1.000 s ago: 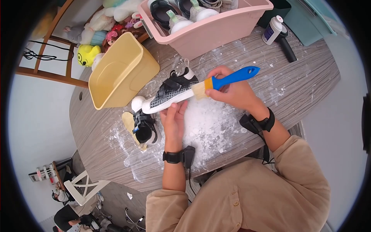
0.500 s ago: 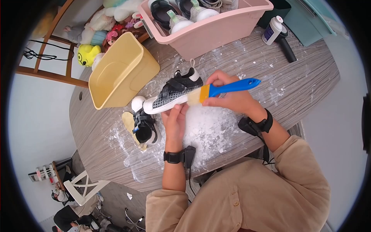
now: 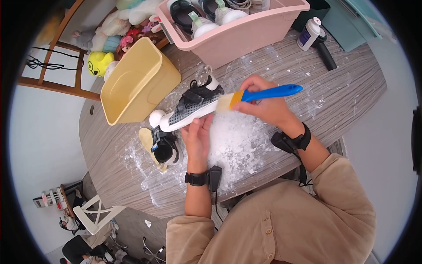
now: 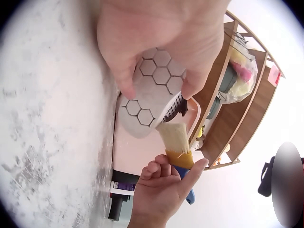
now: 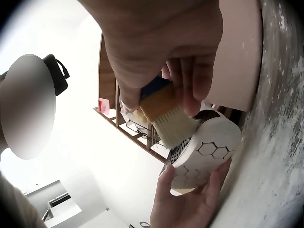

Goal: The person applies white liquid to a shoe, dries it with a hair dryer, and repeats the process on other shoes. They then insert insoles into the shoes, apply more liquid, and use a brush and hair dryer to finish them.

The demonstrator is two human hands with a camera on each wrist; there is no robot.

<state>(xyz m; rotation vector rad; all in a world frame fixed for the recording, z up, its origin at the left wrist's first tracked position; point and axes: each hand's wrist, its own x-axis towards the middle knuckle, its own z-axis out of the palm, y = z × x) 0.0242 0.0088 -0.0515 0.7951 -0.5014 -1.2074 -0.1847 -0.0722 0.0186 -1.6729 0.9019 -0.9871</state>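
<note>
My left hand (image 3: 196, 141) holds a black-and-white sneaker (image 3: 193, 104) from below, its toe toward the left and its straps facing up. Thumb and fingers grip the sole, whose hexagon pattern (image 4: 161, 75) shows in the left wrist view. A paintbrush (image 3: 273, 91) with blue handle and yellow band is pinched by my right hand (image 3: 267, 108). Its pale bristles (image 5: 173, 127) lie against the sneaker's side toward the heel. Left of my left hand, a second sneaker (image 3: 164, 149) rests on the table beside a pale yellow insole (image 3: 147, 139).
White powder (image 3: 233, 138) covers the table (image 3: 347, 94) under my hands. Behind stand a yellow bin (image 3: 165, 81) and a pink tub (image 3: 246, 42) holding several shoes. A white bottle (image 3: 309, 35) and a black-handled object (image 3: 325, 57) are at the back right.
The brush swept down along the sneaker's side, then came back up and right. The sneaker shifted slightly right, then back left. Both hands keep their holds.
</note>
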